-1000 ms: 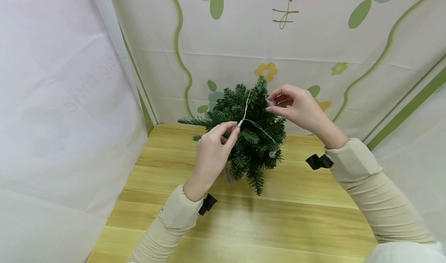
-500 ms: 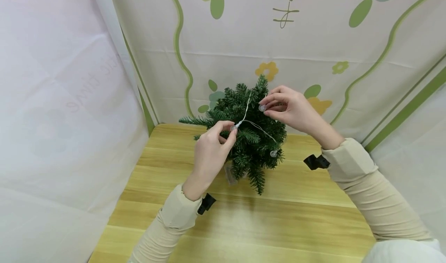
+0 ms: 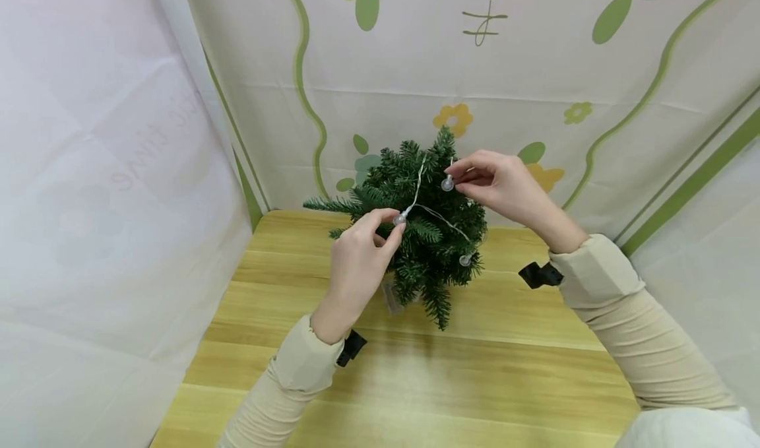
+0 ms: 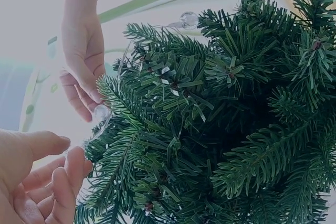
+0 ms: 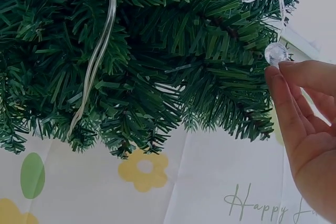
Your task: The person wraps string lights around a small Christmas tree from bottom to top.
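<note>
A small artificial Christmas tree stands on the table, with a clear-wired light string laid over its branches. My left hand pinches one round clear bulb between thumb and forefinger at the tree's front left. Higher up on the right, my right hand pinches another clear bulb with its fingertips, close against the needles. A further bulb hangs free at the tree's lower right. In the left wrist view my left hand hides most of its own bulb.
The wooden table extends around the tree. Behind it hangs a printed cloth backdrop, and a white cloth closes off the left side. A transparent block-like piece shows under the lower branches.
My right hand has moved left onto the tree with its bulb, which now points down below the fingertips. My left hand stays almost where it was.
</note>
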{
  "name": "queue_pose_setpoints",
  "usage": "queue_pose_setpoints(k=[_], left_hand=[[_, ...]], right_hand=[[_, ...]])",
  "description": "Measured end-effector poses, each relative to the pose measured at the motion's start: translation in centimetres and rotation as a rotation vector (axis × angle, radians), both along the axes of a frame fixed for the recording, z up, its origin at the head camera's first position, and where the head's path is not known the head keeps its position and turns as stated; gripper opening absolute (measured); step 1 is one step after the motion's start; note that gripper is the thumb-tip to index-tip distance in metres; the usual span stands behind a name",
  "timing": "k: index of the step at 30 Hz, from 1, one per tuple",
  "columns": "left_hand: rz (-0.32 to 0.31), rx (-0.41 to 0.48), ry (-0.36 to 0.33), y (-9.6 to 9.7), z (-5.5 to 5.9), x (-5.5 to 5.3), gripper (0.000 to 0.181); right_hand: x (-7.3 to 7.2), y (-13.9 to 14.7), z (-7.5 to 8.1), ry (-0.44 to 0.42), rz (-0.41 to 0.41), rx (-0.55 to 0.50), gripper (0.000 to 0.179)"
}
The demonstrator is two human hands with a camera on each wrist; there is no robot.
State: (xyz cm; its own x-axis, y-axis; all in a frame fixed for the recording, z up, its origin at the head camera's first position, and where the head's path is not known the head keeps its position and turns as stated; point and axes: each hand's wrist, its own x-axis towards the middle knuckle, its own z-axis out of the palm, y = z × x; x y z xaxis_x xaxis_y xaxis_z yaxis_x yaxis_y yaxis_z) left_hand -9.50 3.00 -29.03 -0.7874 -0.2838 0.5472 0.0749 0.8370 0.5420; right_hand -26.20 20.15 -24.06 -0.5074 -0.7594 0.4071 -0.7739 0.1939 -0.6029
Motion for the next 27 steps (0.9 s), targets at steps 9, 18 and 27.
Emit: queue_pose_setpoints(k=[9, 18, 27], left_hand=[[-0.007, -0.072, 0.027, 0.1, -0.1, 0.2, 0.022], [-0.017, -0.031, 0.381, -0.8, 1.2, 1.1, 0.017], [0.225, 0.441, 0.988, -5.7, 4.9, 1.1, 0.018]], right_hand=[[-0.1, 0.4, 0.2, 0.021, -0.041, -0.011, 0.021], [-0.4, 1.1, 0.5, -0.007, -0.221, -0.127, 0.023], [-3.8, 2.9, -0.8, -0.124, -0.549, -0.293, 0.036]])
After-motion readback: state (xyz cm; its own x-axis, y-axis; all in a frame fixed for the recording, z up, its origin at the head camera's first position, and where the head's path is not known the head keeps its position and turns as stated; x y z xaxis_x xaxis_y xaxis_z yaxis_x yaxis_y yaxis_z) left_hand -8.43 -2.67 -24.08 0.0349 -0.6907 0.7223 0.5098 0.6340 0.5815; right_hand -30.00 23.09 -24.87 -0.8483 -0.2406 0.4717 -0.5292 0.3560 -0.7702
